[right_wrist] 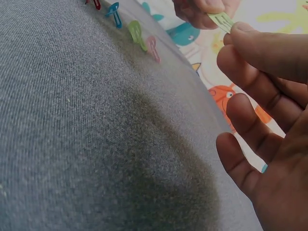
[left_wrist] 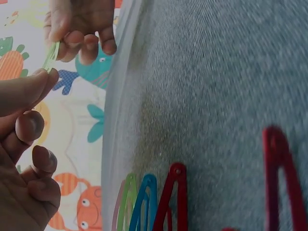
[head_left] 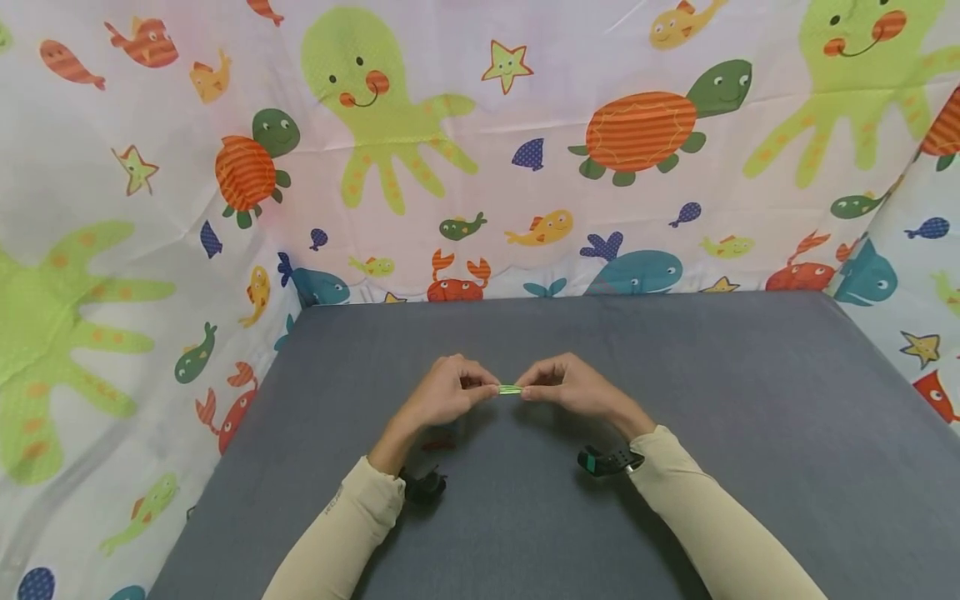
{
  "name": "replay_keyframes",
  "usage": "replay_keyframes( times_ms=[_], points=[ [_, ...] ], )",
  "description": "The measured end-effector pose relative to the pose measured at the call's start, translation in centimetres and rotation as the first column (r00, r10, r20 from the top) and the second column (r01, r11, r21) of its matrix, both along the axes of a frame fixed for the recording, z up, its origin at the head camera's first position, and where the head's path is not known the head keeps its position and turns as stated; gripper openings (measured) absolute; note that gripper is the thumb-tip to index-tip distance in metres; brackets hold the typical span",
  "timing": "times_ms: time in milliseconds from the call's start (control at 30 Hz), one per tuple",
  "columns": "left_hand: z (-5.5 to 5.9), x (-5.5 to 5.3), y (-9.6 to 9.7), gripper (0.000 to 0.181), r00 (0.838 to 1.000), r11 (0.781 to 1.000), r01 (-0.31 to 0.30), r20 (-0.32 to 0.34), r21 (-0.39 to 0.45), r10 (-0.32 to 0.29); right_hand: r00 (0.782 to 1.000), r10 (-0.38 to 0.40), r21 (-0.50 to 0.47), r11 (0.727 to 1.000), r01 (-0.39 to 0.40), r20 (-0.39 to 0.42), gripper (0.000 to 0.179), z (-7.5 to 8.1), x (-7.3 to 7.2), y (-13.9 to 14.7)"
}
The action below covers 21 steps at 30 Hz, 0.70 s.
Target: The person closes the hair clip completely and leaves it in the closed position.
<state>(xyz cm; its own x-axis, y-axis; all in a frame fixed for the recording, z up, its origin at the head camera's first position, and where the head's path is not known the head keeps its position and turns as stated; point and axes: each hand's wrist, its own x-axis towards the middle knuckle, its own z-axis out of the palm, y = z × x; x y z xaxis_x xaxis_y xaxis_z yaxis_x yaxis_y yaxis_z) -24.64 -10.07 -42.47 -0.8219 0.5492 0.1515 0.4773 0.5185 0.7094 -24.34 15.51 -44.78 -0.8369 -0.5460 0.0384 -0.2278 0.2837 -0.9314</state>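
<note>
A light green snap hair clip [head_left: 510, 389] is held level above the grey table, stretched between both hands. My left hand [head_left: 450, 392] pinches one end of it between thumb and index finger. The opposite end is pinched the same way by my right hand [head_left: 573, 385]. In the right wrist view the clip [right_wrist: 221, 21] shows its slotted flat body, with fingertips covering both ends. The other fingers of the right hand [right_wrist: 269, 130] are loosely bent. In the left wrist view the left hand [left_wrist: 29, 144] has its remaining fingers curled in.
More hair clips lie on the table: a blue one [left_wrist: 147, 202], a green one [right_wrist: 136, 34], a pink one [right_wrist: 153, 48] and red ones [left_wrist: 177, 192]. A fabric curtain [head_left: 480, 150] with sea animals stands behind the grey table [head_left: 750, 400]. Dark devices sit at both wrists.
</note>
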Motion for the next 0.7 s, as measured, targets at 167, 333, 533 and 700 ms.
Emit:
replay_keyframes(
  times_ms=[167,333,533,700],
  points=[
    [-0.31,0.09,-0.12,0.01,0.999,0.999,0.035,0.028,0.021,-0.035,0.999,0.029,-0.014,0.999,-0.028,0.032,0.025,-0.16,0.14,0.02],
    [-0.35,0.1,-0.14,0.011,0.995,0.997,0.051,0.079,0.052,-0.055,0.999,0.044,-0.027,0.999,-0.043,0.029,0.026,-0.24,0.1,0.05],
    [-0.39,0.17,-0.07,0.014,0.988,0.995,0.04,0.145,0.094,-0.054,0.999,0.033,-0.066,0.997,-0.032,0.022,0.026,-0.3,0.17,0.15],
    [-0.18,0.35,0.05,0.016,0.982,0.996,-0.017,0.186,0.087,0.0,1.0,-0.005,-0.079,0.997,0.004,-0.013,0.021,-0.32,0.26,0.22]
  ],
)
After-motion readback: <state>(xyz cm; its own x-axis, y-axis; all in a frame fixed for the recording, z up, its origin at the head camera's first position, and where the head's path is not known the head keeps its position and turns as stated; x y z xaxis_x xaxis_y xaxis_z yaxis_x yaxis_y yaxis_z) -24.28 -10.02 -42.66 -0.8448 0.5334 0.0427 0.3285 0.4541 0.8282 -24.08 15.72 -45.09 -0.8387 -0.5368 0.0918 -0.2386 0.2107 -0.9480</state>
